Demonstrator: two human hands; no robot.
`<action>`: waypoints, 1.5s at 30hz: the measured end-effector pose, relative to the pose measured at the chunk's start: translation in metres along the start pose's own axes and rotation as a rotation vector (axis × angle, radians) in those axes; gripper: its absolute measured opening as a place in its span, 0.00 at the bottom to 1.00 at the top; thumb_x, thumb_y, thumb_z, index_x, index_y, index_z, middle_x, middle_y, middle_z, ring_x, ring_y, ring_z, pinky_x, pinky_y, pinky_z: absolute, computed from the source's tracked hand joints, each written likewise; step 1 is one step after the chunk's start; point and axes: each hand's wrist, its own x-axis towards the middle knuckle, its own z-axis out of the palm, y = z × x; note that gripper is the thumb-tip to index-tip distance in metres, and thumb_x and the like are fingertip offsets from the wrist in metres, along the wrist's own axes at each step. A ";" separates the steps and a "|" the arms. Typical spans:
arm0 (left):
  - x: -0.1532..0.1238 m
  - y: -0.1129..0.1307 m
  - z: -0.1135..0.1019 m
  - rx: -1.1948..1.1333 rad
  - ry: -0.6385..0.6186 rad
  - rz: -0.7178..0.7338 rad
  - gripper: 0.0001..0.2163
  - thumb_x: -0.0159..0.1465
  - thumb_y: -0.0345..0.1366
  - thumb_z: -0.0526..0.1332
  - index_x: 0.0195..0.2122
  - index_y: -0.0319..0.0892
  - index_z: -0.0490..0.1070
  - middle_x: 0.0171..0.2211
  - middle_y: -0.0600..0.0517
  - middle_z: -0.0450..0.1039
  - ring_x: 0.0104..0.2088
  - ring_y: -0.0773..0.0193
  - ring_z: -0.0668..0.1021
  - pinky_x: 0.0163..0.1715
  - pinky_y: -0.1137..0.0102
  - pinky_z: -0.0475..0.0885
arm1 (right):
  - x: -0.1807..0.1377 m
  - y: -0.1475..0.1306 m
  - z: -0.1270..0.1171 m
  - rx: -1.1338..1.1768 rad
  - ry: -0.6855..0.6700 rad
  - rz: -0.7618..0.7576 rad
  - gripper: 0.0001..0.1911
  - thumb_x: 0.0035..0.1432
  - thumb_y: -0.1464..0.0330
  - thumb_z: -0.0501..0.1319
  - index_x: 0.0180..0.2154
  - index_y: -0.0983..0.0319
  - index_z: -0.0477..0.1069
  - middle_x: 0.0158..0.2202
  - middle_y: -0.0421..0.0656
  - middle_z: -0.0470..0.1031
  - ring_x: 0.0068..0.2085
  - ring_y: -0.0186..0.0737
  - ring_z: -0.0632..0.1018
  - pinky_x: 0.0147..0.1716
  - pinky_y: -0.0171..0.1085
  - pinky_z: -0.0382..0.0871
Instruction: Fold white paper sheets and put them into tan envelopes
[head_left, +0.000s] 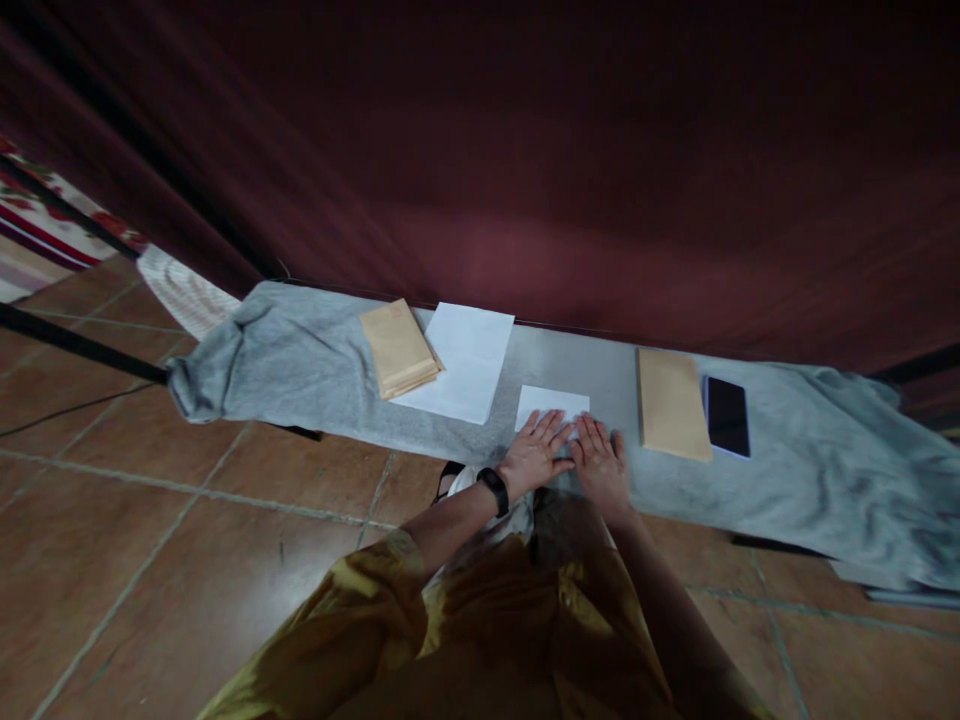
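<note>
A small white sheet of paper (553,399), perhaps folded, lies on the grey cloth (322,340) in front of me. My left hand (534,450) rests flat on its near part, fingers stretched out. Beside it my right hand (600,458) also lies flat, fingertips at the paper's near right corner. The two hands almost meet at the thumbs, and they cover the paper's near edge. To the left are larger white sheets (469,360), partly under a stack of brown envelopes (397,345). Another brown envelope pile (673,405) sits right of my right hand.
A dark-screened phone (727,415) lies right of the right envelope pile. The cloth covers a long narrow surface, bunched at both ends. Behind it hangs a dark red curtain (480,180). Black bars (82,345) stand at the left, over the tiled floor (187,560).
</note>
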 end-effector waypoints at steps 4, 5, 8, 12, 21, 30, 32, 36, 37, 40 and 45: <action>-0.002 -0.001 0.000 -0.025 0.021 -0.013 0.33 0.71 0.56 0.50 0.71 0.40 0.54 0.73 0.41 0.49 0.73 0.53 0.52 0.71 0.50 0.47 | 0.000 -0.003 -0.002 0.000 0.015 0.026 0.26 0.73 0.67 0.44 0.68 0.65 0.60 0.69 0.53 0.62 0.69 0.55 0.62 0.67 0.61 0.46; -0.003 -0.001 0.000 -0.035 0.034 -0.023 0.34 0.71 0.56 0.50 0.71 0.39 0.54 0.73 0.41 0.50 0.73 0.53 0.52 0.71 0.51 0.47 | 0.000 -0.004 -0.004 0.002 0.018 0.028 0.26 0.73 0.67 0.45 0.68 0.64 0.60 0.69 0.53 0.62 0.68 0.54 0.63 0.67 0.61 0.46; -0.008 -0.002 -0.001 -0.058 0.073 -0.080 0.34 0.72 0.56 0.49 0.71 0.36 0.54 0.72 0.40 0.50 0.73 0.54 0.52 0.71 0.54 0.49 | 0.002 -0.007 -0.007 0.007 0.012 0.040 0.25 0.72 0.68 0.46 0.67 0.63 0.62 0.69 0.53 0.62 0.68 0.54 0.64 0.67 0.62 0.48; -0.013 -0.006 -0.001 -0.061 0.091 -0.173 0.34 0.73 0.54 0.47 0.71 0.33 0.52 0.72 0.40 0.50 0.73 0.55 0.52 0.71 0.57 0.51 | 0.004 -0.009 -0.010 0.018 0.006 0.084 0.26 0.72 0.67 0.47 0.68 0.64 0.59 0.68 0.52 0.63 0.67 0.54 0.65 0.66 0.60 0.50; -0.013 -0.018 -0.004 -0.022 0.109 -0.411 0.31 0.74 0.49 0.44 0.71 0.31 0.53 0.71 0.38 0.54 0.72 0.50 0.55 0.71 0.50 0.52 | 0.005 -0.010 -0.006 0.055 0.043 0.115 0.28 0.72 0.65 0.47 0.70 0.65 0.56 0.68 0.53 0.63 0.67 0.51 0.65 0.68 0.57 0.48; 0.032 -0.006 0.002 -0.078 0.087 -0.300 0.29 0.75 0.47 0.42 0.71 0.34 0.54 0.71 0.42 0.55 0.72 0.55 0.56 0.71 0.54 0.53 | 0.007 -0.010 -0.004 0.045 0.059 0.126 0.26 0.73 0.65 0.47 0.68 0.64 0.59 0.67 0.51 0.65 0.67 0.51 0.66 0.68 0.56 0.48; 0.034 -0.011 0.005 -0.061 0.099 -0.322 0.29 0.75 0.47 0.42 0.71 0.34 0.54 0.71 0.41 0.55 0.72 0.54 0.55 0.70 0.53 0.53 | 0.007 -0.010 -0.004 0.045 0.054 0.127 0.26 0.73 0.65 0.47 0.68 0.63 0.59 0.68 0.50 0.65 0.67 0.51 0.66 0.68 0.56 0.47; 0.029 -0.025 0.006 -0.025 0.131 -0.394 0.29 0.75 0.47 0.43 0.71 0.34 0.55 0.71 0.40 0.55 0.72 0.52 0.56 0.70 0.52 0.54 | 0.008 -0.010 -0.004 0.045 0.041 0.137 0.27 0.73 0.64 0.47 0.69 0.63 0.57 0.68 0.50 0.64 0.67 0.50 0.66 0.69 0.56 0.48; 0.028 -0.029 0.006 -0.023 0.137 -0.411 0.29 0.74 0.46 0.43 0.70 0.34 0.55 0.70 0.39 0.56 0.72 0.52 0.57 0.69 0.52 0.54 | 0.008 -0.010 -0.004 0.046 0.039 0.140 0.27 0.73 0.63 0.47 0.69 0.63 0.57 0.68 0.50 0.63 0.67 0.50 0.66 0.69 0.56 0.48; 0.025 -0.038 0.000 -0.046 0.147 -0.441 0.26 0.74 0.42 0.45 0.69 0.34 0.59 0.69 0.39 0.59 0.70 0.52 0.61 0.68 0.54 0.58 | 0.008 -0.010 -0.003 0.049 0.040 0.144 0.28 0.73 0.63 0.47 0.70 0.63 0.56 0.68 0.50 0.63 0.67 0.50 0.66 0.69 0.56 0.47; 0.037 -0.054 -0.019 -0.140 0.138 -0.480 0.22 0.69 0.29 0.48 0.62 0.36 0.68 0.60 0.41 0.72 0.60 0.53 0.72 0.60 0.59 0.67 | 0.008 -0.011 -0.003 0.052 0.031 0.161 0.27 0.73 0.64 0.47 0.69 0.63 0.57 0.69 0.49 0.62 0.67 0.50 0.66 0.69 0.55 0.46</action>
